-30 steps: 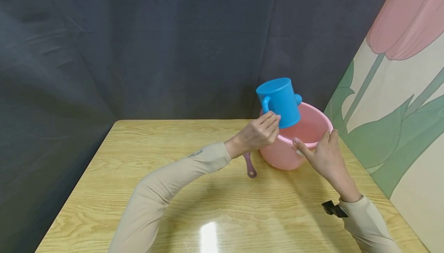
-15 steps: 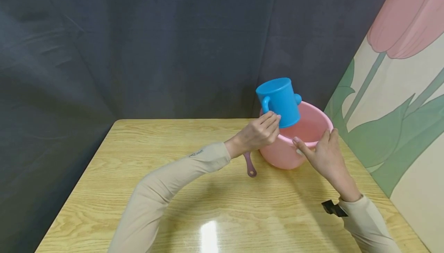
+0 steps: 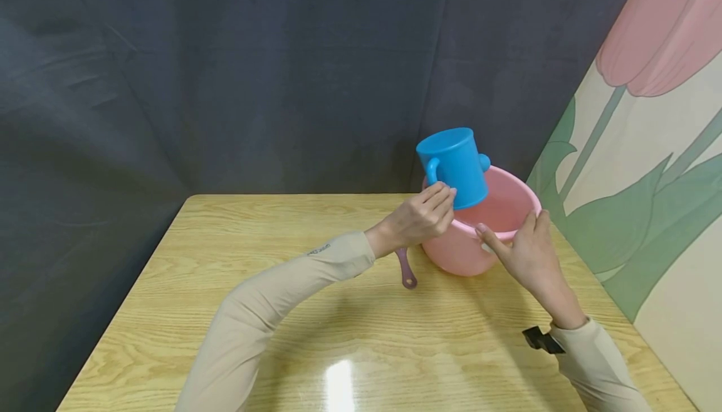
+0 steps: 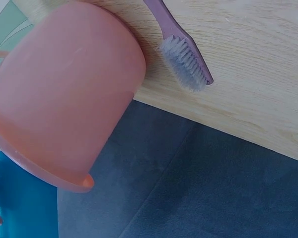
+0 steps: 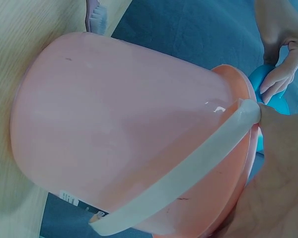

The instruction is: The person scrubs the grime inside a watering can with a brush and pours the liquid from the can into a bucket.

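My left hand grips a blue two-handled mug by one handle. The mug is tilted over the mouth of a pink bucket, its closed base turned upward. With the thumb at the near rim and the fingers on the right side, my right hand holds the bucket on the table. In the right wrist view, the bucket's pale carrying handle hangs across its side, and the left hand appears beyond the rim. The mug's mouth faces down, out of sight.
A purple scrub brush lies left of the bucket; its grey bristles show in the left wrist view. Behind the wooden table hangs a dark curtain. A wall with a tulip picture stands close on the right.
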A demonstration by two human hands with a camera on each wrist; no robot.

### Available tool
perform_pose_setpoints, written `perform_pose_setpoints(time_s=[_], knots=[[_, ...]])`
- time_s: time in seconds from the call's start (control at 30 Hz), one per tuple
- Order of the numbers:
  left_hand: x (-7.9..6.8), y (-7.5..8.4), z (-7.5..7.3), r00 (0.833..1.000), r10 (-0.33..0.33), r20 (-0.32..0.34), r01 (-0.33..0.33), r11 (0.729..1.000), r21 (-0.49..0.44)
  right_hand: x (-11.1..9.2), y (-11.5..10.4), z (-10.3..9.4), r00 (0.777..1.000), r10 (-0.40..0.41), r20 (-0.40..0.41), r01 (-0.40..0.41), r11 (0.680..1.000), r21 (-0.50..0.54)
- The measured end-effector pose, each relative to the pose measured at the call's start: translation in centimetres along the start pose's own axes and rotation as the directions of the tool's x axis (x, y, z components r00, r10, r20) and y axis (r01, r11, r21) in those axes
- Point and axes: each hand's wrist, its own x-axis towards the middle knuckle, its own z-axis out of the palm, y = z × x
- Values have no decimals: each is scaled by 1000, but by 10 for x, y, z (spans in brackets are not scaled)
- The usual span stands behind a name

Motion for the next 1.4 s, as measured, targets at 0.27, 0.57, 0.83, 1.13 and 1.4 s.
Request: perform_pose_setpoints(time_s=[0.27, 0.57, 0.83, 1.13, 1.4], knots=[[1, 0, 1, 1000, 8, 12, -8, 1000, -2, 0, 1, 0, 1000, 3, 2, -3, 1000, 5], [2, -1, 0, 1000, -27, 2, 27, 999, 17, 0, -1, -1, 1000, 7, 14, -7, 1000, -5], [2, -1, 1, 999, -39, 20, 39, 999, 5, 0, -1, -1, 1000, -6, -5, 6, 1000, 2], [3, -1, 0, 999, -50, 12, 50, 999, -3, -1, -1, -1, 1000, -9, -9, 9, 1000, 6], [3, -1, 2, 998, -61, 19, 61, 998, -13, 0, 0, 1, 1000, -10, -16, 11, 1000, 11]])
